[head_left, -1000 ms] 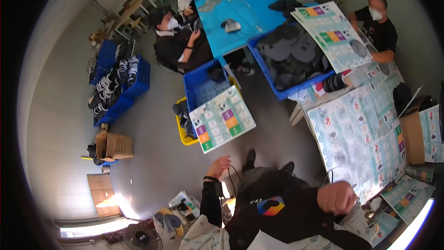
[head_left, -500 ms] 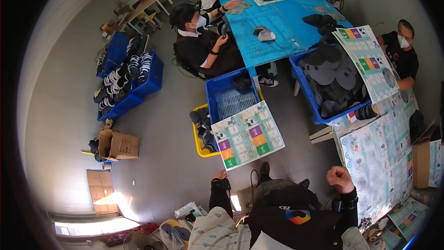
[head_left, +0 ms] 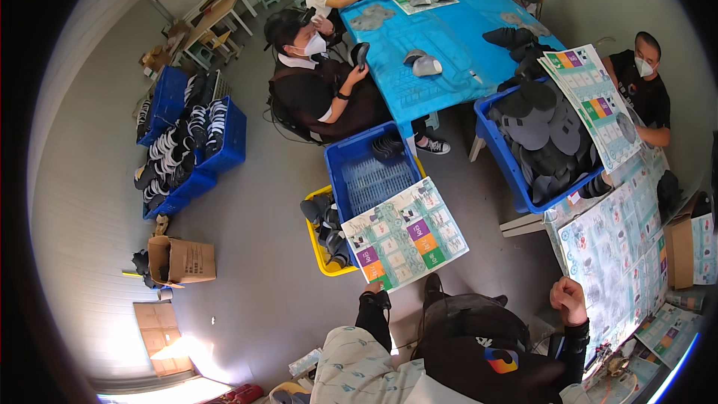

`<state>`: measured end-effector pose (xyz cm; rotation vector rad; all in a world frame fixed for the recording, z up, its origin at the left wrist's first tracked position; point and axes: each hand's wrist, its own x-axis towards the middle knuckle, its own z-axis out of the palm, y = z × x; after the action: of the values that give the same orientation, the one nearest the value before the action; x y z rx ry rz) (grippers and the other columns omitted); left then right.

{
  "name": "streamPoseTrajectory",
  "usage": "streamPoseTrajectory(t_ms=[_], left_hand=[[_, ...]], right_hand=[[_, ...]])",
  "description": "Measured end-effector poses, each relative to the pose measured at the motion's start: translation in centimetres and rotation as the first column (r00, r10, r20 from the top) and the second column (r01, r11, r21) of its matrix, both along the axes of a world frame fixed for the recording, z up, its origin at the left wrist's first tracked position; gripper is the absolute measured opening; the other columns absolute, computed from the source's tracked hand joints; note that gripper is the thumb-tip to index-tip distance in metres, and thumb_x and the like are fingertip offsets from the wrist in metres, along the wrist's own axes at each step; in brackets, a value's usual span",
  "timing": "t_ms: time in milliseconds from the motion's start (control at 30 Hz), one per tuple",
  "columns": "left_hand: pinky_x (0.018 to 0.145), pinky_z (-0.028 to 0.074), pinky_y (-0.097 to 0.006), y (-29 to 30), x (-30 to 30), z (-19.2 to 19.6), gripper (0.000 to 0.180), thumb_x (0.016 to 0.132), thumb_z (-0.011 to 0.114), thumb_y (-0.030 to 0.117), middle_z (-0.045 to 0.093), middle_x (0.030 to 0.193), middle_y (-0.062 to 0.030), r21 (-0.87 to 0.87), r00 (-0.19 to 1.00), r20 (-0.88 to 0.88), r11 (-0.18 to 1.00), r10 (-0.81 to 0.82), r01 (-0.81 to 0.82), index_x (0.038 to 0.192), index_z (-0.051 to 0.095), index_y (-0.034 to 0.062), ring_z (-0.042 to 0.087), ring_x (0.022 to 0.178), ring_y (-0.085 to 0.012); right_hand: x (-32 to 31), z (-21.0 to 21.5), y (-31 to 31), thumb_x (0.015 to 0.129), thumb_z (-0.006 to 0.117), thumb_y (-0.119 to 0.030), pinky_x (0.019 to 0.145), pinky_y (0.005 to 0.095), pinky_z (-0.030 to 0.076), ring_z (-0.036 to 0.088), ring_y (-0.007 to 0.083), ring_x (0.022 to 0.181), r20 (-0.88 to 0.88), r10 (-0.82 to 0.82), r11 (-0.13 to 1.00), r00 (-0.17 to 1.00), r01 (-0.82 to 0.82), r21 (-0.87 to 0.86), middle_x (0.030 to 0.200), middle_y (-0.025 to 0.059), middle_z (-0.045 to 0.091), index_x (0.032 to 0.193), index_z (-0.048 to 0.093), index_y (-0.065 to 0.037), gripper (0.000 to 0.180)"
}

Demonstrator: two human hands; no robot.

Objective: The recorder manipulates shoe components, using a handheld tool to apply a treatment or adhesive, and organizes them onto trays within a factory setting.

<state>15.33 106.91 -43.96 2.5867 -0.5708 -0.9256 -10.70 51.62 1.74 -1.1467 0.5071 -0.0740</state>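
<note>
Right hand (head_left: 570, 298) curled loosely, touching printed table sheet (head_left: 621, 247) edge

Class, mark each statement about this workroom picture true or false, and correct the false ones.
1. The right hand rests at the edge of the printed sheet. True.
2. The left hand holds a hammer. False: it is at the edge of the chart.
3. The long table is red. False: it is blue.
4. The chart lies on a blue crate. True.
5. The cardboard box stands on the table. False: it sits on the floor.
</note>
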Motion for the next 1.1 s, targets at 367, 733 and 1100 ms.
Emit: streamPoseTrajectory(t_ms=[367,733,1100], left_hand=[[0.059,0.055,-0.041,-2.4,0.3,1.1,0.036,0.091,0.071,0.028,0.054,0.092,-0.0103,0.134,0.023,-0.669,0.152,0.743,-0.979,0.110,0.054,0.0036,0.057,0.070,-0.0236],[0.066,0.058,-0.047,-5.4,-7.9,6.3,0.037,0.094,0.062,0.021,0.061,0.101,-0.0195,0.138,-0.015,-0.702,0.116,0.712,-0.984,0.123,0.051,0.0003,0.063,0.077,-0.0317],[0.076,0.058,-0.042,-2.4,-12.3,5.1,0.039,0.093,0.066,0.029,0.062,0.105,-0.0140,0.185,-0.054,-0.737,0.125,0.674,-0.975,0.117,0.054,0.0002,0.064,0.087,-0.0280]], right_hand=[[-1.2,1.5,-0.6,0.092,0.064,-0.007,0.052,0.0247,0.031,0.041,0.0079,0.057,-0.071,0.127,0.987,0.989,-0.133,-0.090,0.067,-0.0012,0.047,0.080,0.048,-0.007,0.021],[-5.2,2.1,-2.0,0.090,0.068,-0.010,0.055,0.0219,0.031,0.039,0.0014,0.062,-0.074,0.176,0.963,0.982,-0.187,-0.195,0.070,-0.0090,0.044,0.077,0.050,-0.009,0.023],[-4.0,6.5,2.9,0.082,0.064,0.008,0.056,0.0224,0.041,0.050,0.0081,0.059,0.058,0.014,0.572,0.998,0.039,-0.819,0.070,0.0014,0.055,0.154,0.035,-0.006,0.078]])
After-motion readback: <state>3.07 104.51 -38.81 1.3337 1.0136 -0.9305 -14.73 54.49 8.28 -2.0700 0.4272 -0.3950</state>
